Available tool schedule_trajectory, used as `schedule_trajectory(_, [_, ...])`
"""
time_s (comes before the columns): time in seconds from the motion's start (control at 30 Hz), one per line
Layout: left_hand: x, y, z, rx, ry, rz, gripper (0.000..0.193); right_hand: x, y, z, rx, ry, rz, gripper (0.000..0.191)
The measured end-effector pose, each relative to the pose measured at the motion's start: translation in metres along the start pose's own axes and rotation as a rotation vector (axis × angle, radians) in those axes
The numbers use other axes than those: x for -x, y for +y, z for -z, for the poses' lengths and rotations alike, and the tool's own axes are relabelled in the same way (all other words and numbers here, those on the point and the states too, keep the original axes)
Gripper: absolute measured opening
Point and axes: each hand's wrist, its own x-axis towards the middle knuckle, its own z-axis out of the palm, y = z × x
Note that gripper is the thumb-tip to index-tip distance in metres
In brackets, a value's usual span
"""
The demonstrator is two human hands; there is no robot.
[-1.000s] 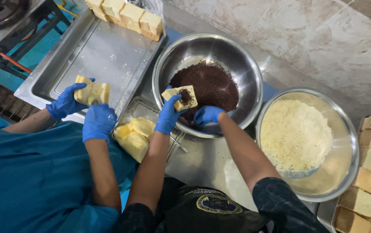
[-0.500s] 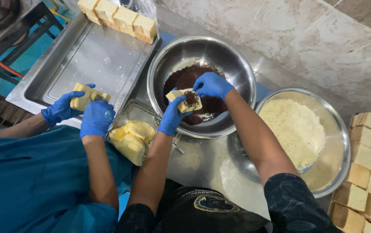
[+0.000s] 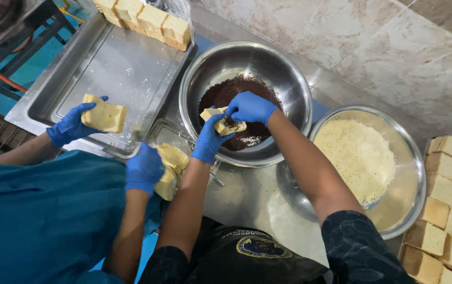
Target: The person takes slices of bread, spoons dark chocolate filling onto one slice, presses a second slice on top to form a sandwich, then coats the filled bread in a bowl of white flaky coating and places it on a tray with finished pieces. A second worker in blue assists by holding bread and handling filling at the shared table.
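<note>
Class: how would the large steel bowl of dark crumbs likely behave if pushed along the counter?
The large steel bowl of dark crumbs has a rounded base, so it may rock or spin. Its smooth metal would probably slide easily on the steel counter. It is only partly filled, so likely light.

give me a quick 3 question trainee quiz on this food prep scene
1. True or false: the left hand holds a bread piece over the steel bowl of dark filling.
2. What does the right-hand bowl hold? A) dark crumbs B) pale shreds C) water
3. Fill in: the co-worker's hand holds a bread piece above the metal ____.

Key:
1. True; the right hand rests on top of it.
2. B
3. tray
</note>
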Motion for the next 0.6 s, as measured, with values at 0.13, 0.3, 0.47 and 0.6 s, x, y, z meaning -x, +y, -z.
schedule_trajectory(0.13, [-0.004, 0.001, 0.001, 0.025, 0.028, -0.013, 0.06, 0.003, 0.002, 0.0, -0.004, -0.023, -0.096, 0.029])
schedule_trajectory(0.3, [-0.002, 0.0, -0.001, -0.067, 0.027, -0.105, 0.069, 0.007, 0.009, 0.0, 0.006, -0.003, -0.147, 0.023])
schedule_trajectory(0.47, [0.008, 0.004, -0.009, -0.122, -0.029, -0.155, 0.072, 0.005, 0.013, -0.003, 0.022, 0.093, -0.129, 0.025])
schedule_trajectory(0.6, [0.009, 0.002, 0.002, -0.004, -0.067, -0.112, 0.065, 0.021, 0.028, -0.001, -0.121, 0.274, -0.006, 0.027])
